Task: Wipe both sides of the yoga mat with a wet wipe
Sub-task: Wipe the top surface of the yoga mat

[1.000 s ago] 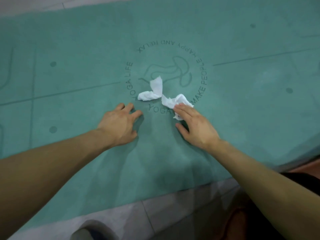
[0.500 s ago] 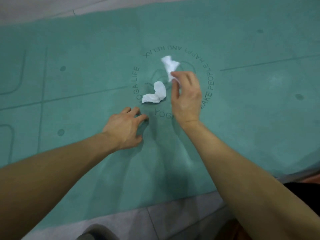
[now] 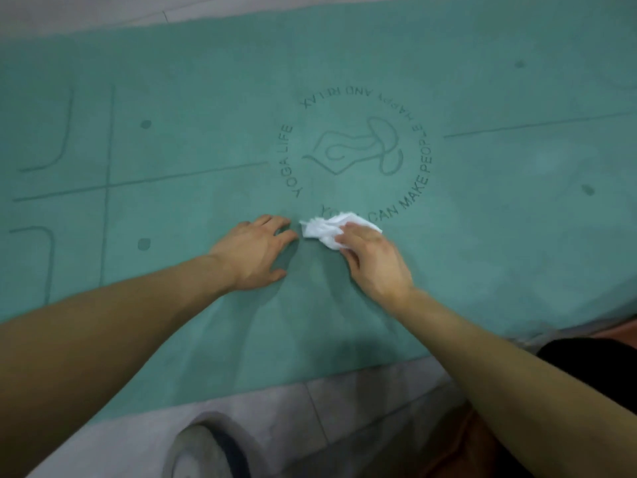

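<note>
The flat teal rubber yoga mat (image 3: 482,253) with dark printed lines lies spread over the grey tiled floor (image 3: 275,419) and fills most of the view; its near long edge runs just in front of the person. In the middle of the mat is a round printed logo (image 3: 358,150) with a ring of letters. The left hand (image 3: 255,251) rests on the mat just below and left of this logo, fingers spread and loosely bent, holding nothing. The right hand (image 3: 374,257) is just below the logo and presses the crumpled white wet wipe (image 3: 327,229) against the mat; the fingers lie over the wipe, and I cannot tell if they curl around it or only press flat.

The mat seems soft and flexible, probably a little grippy, and not heavy, so for turning it over the near long edge or a corner would be the good place to take hold. The wipe is thin, damp and very light; I think it bunches easily, so a flat palm should keep it spread.
</note>
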`<state>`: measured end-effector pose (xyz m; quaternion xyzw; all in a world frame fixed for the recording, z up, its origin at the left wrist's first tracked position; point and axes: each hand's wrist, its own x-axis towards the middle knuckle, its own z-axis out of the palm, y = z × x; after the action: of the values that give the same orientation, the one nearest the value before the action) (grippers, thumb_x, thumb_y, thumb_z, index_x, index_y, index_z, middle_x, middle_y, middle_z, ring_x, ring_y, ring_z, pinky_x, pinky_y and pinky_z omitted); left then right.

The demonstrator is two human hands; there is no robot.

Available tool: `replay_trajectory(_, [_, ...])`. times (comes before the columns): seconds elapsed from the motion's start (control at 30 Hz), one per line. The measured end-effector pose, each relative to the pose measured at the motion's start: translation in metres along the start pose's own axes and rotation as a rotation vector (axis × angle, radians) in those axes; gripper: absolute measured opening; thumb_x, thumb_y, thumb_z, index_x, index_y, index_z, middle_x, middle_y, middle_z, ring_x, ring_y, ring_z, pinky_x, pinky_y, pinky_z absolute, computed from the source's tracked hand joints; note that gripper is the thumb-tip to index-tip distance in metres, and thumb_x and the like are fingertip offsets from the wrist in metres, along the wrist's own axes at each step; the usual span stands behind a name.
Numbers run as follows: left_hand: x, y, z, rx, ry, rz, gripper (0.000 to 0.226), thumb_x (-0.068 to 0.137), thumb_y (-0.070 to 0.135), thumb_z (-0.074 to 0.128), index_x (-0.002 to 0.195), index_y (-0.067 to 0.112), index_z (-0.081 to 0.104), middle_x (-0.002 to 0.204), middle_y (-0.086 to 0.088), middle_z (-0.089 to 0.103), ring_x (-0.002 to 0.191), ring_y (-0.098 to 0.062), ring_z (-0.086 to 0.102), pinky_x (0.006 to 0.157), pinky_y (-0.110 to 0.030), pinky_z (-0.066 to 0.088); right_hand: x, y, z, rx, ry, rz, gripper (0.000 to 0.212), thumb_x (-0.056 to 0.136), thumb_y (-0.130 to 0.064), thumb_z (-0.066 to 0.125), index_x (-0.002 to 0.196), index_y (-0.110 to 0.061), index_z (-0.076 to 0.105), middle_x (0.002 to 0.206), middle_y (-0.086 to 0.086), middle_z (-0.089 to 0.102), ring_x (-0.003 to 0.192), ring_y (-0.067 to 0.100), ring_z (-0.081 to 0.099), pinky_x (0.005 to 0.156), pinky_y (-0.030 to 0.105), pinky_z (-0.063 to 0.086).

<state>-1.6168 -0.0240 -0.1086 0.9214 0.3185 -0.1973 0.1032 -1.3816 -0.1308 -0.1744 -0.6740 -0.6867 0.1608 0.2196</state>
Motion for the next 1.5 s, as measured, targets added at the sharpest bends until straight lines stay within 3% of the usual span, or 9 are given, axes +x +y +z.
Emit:
replay_trajectory(0.2, [-0.062, -0.014, 0.017, 0.012, -0.047, 0.051, 0.070, 0.079, 0.064, 0.075, 0.136, 0.031, 0.055, 0.133, 0.003, 0.052, 0.122, -0.024, 0.054, 0.097, -0.042, 0.052, -0.060, -0.040, 0.029, 0.006, 0.024, -0.050, 0.054, 0.088, 0.002, 0.069, 0.138, -0.015, 0.060, 0.121, 0.006, 0.068, 0.109, 0.031, 0.059, 0.087, 0.044, 0.056])
replay_trajectory(0.43, [-0.184, -0.044, 0.057, 0.066, -0.227, -0.140, 0.095, 0.057, 0.085, 0.078, 0.132, 0.035, 0.052, 0.128, 0.007, 0.048, 0.120, -0.020, 0.051, 0.098, -0.038, 0.050, -0.078, -0.089, 0.066, -0.057, -0.159, -0.428, 0.022, 0.101, -0.016, 0.063, 0.122, -0.014, 0.067, 0.106, 0.007, 0.064, 0.096, 0.032, 0.058, 0.077, 0.048, 0.055])
replay_trajectory(0.63, [-0.234, -0.036, 0.100, 0.042, -0.148, -0.175, 0.086, 0.069, 0.068, 0.080, 0.140, 0.036, 0.044, 0.127, 0.007, 0.044, 0.118, -0.020, 0.048, 0.091, -0.039, 0.051, -0.100, -0.108, 0.070, -0.136, -0.236, -0.428, 0.053, 0.083, -0.002, 0.069, 0.133, -0.017, 0.061, 0.114, 0.005, 0.057, 0.102, 0.029, 0.055, 0.076, 0.046, 0.056])
replay_trajectory(0.83, [-0.250, -0.040, 0.102, 0.074, -0.118, -0.177, 0.056, 0.080, 0.046, 0.068, 0.131, 0.029, 0.050, 0.124, 0.003, 0.050, 0.116, -0.023, 0.051, 0.082, -0.038, 0.052, -0.106, -0.107, 0.053, -0.196, -0.320, -0.378, 0.062, 0.087, -0.043, 0.080, 0.140, -0.022, 0.057, 0.122, 0.001, 0.058, 0.111, 0.026, 0.056, 0.083, 0.044, 0.058])
replay_trajectory(0.97, [-0.252, -0.049, 0.097, -0.036, -0.101, -0.203, 0.040, 0.076, 0.043, 0.061, 0.114, 0.030, 0.066, 0.107, 0.006, 0.064, 0.102, -0.024, 0.062, 0.080, -0.037, 0.054, -0.109, -0.107, 0.046, -0.301, -0.325, -0.419, 0.070, 0.080, -0.053, 0.084, 0.137, -0.020, 0.060, 0.122, -0.001, 0.062, 0.107, 0.025, 0.059, 0.080, 0.040, 0.059])
replay_trajectory(1.13, [-0.264, -0.064, 0.098, -0.148, 0.028, -0.277, 0.026, 0.089, 0.037, 0.061, 0.111, 0.035, 0.075, 0.100, 0.011, 0.079, 0.089, -0.017, 0.071, 0.079, -0.034, 0.057, -0.118, -0.109, 0.047, -0.407, -0.263, -0.451, 0.052, 0.089, -0.041, 0.077, 0.131, -0.013, 0.064, 0.117, 0.005, 0.065, 0.094, 0.030, 0.064, 0.057, 0.042, 0.058])
replay_trajectory(1.23, [-0.263, -0.065, 0.103, -0.043, 0.108, -0.261, 0.021, 0.097, 0.035, 0.054, 0.107, 0.028, 0.072, 0.095, 0.003, 0.077, 0.086, -0.027, 0.070, 0.072, -0.036, 0.053, -0.126, -0.111, 0.050, -0.469, -0.278, -0.415, 0.062, 0.082, -0.032, 0.082, 0.136, -0.008, 0.062, 0.117, 0.008, 0.064, 0.085, 0.031, 0.063, 0.043, 0.039, 0.049])
replay_trajectory(1.37, [-0.261, -0.078, 0.098, 0.044, 0.227, -0.192, 0.018, 0.105, 0.033, 0.051, 0.108, 0.028, 0.069, 0.102, 0.006, 0.075, 0.086, -0.027, 0.071, 0.065, -0.035, 0.047, -0.133, -0.110, 0.051, -0.503, -0.274, -0.292, 0.074, 0.070, -0.006, 0.082, 0.141, -0.002, 0.059, 0.118, 0.010, 0.064, 0.085, 0.032, 0.058, 0.042, 0.037, 0.044])
replay_trajectory(1.5, [-0.273, -0.089, 0.096, 0.097, 0.384, -0.146, 0.009, 0.094, 0.021, 0.072, 0.101, 0.026, 0.073, 0.095, 0.006, 0.075, 0.077, -0.027, 0.072, 0.056, -0.032, 0.048, -0.119, -0.125, 0.057, -0.441, -0.257, -0.199, 0.071, 0.071, 0.009, 0.074, 0.139, 0.000, 0.060, 0.118, 0.010, 0.064, 0.089, 0.034, 0.060, 0.045, 0.040, 0.049])
